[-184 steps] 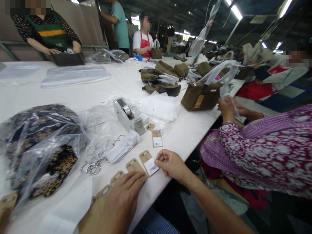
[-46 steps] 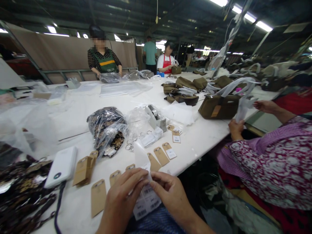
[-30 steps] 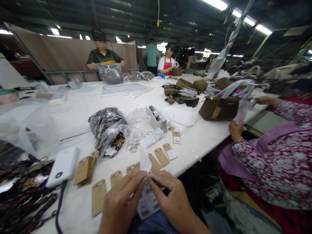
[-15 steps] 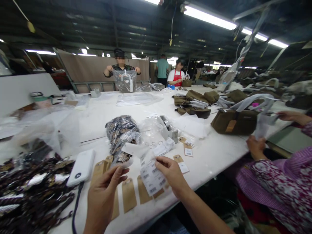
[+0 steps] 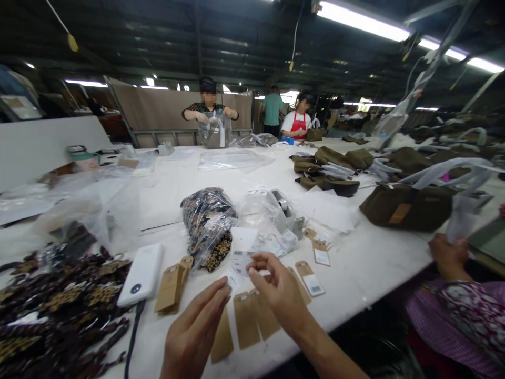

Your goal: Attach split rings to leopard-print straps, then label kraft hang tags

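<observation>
My left hand [image 5: 197, 329] is closed, its fingertips pressed together at the lower end of a white sheet of barcode stickers [image 5: 243, 242]. Thumb and index finger of my right hand [image 5: 278, 289] pinch at the sheet's right edge; anything small between them is hidden. Below both hands, brown kraft hang tags [image 5: 247, 321] lie in a row on the white table. Just beyond sits a leopard-print item in clear plastic [image 5: 209, 223]. A tag with a barcode sticker [image 5: 310, 279] lies right of my right hand.
A white power bank [image 5: 142, 273] with a black cable and folded kraft tags [image 5: 171, 284] lie at left, beside a heap of dark leopard-print straps [image 5: 67, 305]. An olive handbag [image 5: 410, 208] stands at right near a co-worker's hand [image 5: 452, 258]. Other people work across the table.
The sticker sheet has swung upward and away, and my left hand has come in to its lower end. The view has shifted; the co-worker at right now shows one hand.
</observation>
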`<control>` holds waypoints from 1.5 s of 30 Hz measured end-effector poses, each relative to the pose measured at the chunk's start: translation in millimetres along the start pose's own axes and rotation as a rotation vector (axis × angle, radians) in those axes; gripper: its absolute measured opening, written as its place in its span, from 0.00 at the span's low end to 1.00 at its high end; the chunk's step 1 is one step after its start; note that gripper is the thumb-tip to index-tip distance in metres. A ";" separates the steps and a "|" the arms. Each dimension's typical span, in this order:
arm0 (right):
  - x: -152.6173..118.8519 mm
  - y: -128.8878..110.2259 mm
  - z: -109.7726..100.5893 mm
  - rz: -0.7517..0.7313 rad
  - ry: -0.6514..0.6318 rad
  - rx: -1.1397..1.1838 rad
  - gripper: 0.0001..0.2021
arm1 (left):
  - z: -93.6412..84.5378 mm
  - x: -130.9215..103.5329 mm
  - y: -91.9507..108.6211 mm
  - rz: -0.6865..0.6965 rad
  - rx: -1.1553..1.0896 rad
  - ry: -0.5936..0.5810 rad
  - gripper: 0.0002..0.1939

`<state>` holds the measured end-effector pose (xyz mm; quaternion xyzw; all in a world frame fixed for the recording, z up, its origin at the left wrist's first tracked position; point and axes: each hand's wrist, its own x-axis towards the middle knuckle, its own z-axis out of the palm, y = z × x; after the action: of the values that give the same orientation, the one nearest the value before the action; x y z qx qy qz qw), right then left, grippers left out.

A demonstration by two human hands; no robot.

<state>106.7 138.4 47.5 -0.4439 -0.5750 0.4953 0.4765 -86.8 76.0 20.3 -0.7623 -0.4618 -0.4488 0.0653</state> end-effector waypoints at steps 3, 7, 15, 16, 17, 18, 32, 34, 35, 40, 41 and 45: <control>-28.5 2.0 6.0 0.138 -0.043 0.184 0.14 | 10.9 -2.2 0.8 -0.003 -0.004 -0.027 0.21; -32.2 9.3 10.0 0.243 0.065 0.363 0.14 | 23.9 -4.3 6.4 0.089 -0.033 -0.085 0.20; -41.1 12.4 -23.0 0.243 0.150 0.296 0.11 | 28.1 1.6 35.4 -0.031 -0.090 -0.079 0.19; -45.9 10.2 -27.5 0.225 0.111 0.222 0.09 | 28.7 4.9 38.6 -0.158 -0.136 -0.096 0.19; -51.5 7.8 -31.2 0.206 0.063 0.136 0.08 | 30.0 8.6 41.3 -0.291 -0.195 -0.128 0.20; -57.6 5.5 -34.4 0.193 0.016 0.048 0.06 | 31.9 12.0 43.5 -0.413 -0.264 -0.172 0.22; -97.7 38.3 -77.0 0.310 0.116 -0.015 0.07 | 85.2 -1.2 63.1 -0.918 -0.836 -0.357 0.30; -95.3 40.5 -85.5 0.326 0.104 0.055 0.08 | 92.3 4.0 69.2 -0.939 -0.871 -0.366 0.28; -93.2 40.8 -90.1 0.332 0.087 0.076 0.08 | 95.4 7.1 72.2 -0.954 -0.886 -0.367 0.28; -73.5 41.8 -117.7 0.342 -0.014 0.080 0.08 | 105.5 19.9 81.2 -1.012 -0.885 -0.423 0.28; -67.9 43.0 -124.0 0.341 -0.026 0.061 0.09 | 106.9 21.3 81.1 -0.990 -0.843 -0.434 0.28; -42.1 51.3 -147.3 0.357 -0.058 0.026 0.09 | 112.9 23.6 73.3 -0.782 -0.549 -0.398 0.22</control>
<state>260.6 124.5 0.1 -0.5180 -0.4941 0.5920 0.3702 43.5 107.9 -5.5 -0.5922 -0.5809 -0.3907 -0.3991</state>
